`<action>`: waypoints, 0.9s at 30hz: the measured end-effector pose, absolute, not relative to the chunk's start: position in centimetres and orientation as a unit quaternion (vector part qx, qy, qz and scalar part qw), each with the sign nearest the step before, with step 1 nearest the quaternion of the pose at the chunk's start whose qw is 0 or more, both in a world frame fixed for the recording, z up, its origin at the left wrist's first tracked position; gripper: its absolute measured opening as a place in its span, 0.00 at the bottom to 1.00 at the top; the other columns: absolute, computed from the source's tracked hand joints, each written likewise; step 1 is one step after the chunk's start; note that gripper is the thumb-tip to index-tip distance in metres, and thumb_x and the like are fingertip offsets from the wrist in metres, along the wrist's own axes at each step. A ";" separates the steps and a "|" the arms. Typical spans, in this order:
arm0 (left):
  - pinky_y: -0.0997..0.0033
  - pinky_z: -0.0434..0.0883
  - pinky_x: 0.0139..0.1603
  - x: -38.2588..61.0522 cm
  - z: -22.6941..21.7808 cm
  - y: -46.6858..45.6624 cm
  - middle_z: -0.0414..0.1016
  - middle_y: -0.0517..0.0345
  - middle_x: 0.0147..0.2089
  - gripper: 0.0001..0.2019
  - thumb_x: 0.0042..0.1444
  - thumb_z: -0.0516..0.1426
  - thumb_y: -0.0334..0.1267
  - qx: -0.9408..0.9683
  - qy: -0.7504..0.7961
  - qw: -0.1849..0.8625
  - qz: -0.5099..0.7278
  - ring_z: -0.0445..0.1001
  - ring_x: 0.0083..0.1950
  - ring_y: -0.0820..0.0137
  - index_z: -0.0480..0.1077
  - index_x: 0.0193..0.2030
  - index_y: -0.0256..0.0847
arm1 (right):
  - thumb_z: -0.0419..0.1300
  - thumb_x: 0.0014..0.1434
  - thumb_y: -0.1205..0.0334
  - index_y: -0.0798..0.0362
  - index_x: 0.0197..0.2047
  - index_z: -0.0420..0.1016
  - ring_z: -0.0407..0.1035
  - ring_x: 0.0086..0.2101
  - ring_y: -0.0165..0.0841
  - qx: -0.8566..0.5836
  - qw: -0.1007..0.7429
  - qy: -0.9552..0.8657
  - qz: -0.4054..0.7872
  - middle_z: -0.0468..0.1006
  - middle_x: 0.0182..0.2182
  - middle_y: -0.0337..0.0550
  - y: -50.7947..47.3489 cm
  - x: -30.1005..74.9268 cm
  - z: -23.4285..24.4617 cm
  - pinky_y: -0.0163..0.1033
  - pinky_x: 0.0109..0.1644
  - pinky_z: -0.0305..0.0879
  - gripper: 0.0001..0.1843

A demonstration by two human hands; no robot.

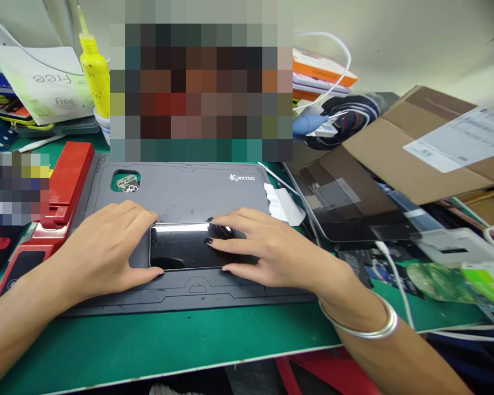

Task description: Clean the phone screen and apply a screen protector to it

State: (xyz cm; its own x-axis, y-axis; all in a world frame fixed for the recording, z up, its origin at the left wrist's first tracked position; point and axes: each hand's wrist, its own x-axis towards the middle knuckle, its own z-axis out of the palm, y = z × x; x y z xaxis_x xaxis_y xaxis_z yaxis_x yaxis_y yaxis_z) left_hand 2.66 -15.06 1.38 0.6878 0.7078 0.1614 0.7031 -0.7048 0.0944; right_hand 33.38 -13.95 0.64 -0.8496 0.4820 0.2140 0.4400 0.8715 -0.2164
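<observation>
A black glossy smartphone (pixel 189 247) lies flat on a grey WKTOO repair mat (pixel 181 186). My left hand (pixel 107 247) clasps its left end, with the thumb at the lower corner. My right hand (pixel 263 247) rests across the right part of the glass, fingertips on the screen and thumb at the lower edge. A small circuit board with metal parts (pixel 127 182) sits in a rounded cut-out near the mat's far left corner. A crumpled white wipe (pixel 283 204) lies by the mat's right edge, nearest my right hand.
A green cutting mat (pixel 160 343) lies under everything. A red tool case (pixel 63 186) stands left. Behind are a yellow bottle (pixel 94 68) and a white cable (pixel 337 66). A dark glass panel (pixel 346 203) and a cardboard box (pixel 415 148) crowd the right.
</observation>
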 end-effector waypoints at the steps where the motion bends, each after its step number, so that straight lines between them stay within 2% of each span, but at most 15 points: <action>1: 0.53 0.72 0.43 2.7 1.4 -15.1 0.76 0.41 0.47 0.26 0.53 0.61 0.54 0.922 0.376 0.005 0.094 0.75 0.48 0.49 0.68 0.50 0.35 | 0.61 0.64 0.60 0.55 0.49 0.80 0.69 0.45 0.45 -0.242 0.129 -0.958 0.079 0.75 0.51 0.59 -14.0 33.4 0.7 0.52 0.47 0.71 0.12; 8: 0.54 0.72 0.40 2.8 1.3 -15.0 0.77 0.42 0.45 0.24 0.56 0.60 0.52 0.931 0.350 -0.012 0.099 0.75 0.45 0.50 0.66 0.50 0.34 | 0.60 0.65 0.60 0.54 0.49 0.80 0.69 0.44 0.44 -0.248 0.123 -0.959 0.067 0.75 0.52 0.58 -14.1 33.3 0.8 0.51 0.46 0.70 0.12; 16: 0.54 0.71 0.41 2.6 1.3 -15.1 0.76 0.43 0.45 0.25 0.56 0.60 0.54 0.930 0.354 -0.008 0.096 0.75 0.45 0.50 0.66 0.51 0.35 | 0.61 0.64 0.60 0.54 0.49 0.80 0.69 0.44 0.45 -0.250 0.122 -0.959 0.046 0.76 0.51 0.57 -14.3 33.3 0.9 0.50 0.46 0.70 0.12; 21: 0.53 0.72 0.42 2.2 1.4 -14.9 0.77 0.42 0.46 0.29 0.53 0.62 0.55 0.929 0.358 -0.004 0.098 0.75 0.45 0.50 0.66 0.52 0.34 | 0.61 0.64 0.60 0.53 0.49 0.80 0.69 0.45 0.44 -0.251 0.120 -0.960 0.043 0.76 0.51 0.57 -14.3 33.3 1.0 0.50 0.47 0.69 0.12; 27: 0.52 0.72 0.47 2.0 1.4 -14.7 0.76 0.42 0.50 0.29 0.51 0.63 0.57 0.931 0.354 0.007 0.087 0.74 0.50 0.49 0.69 0.51 0.36 | 0.60 0.65 0.60 0.53 0.48 0.80 0.69 0.45 0.45 -0.252 0.125 -0.959 0.046 0.76 0.51 0.57 -14.3 33.3 0.9 0.51 0.47 0.70 0.12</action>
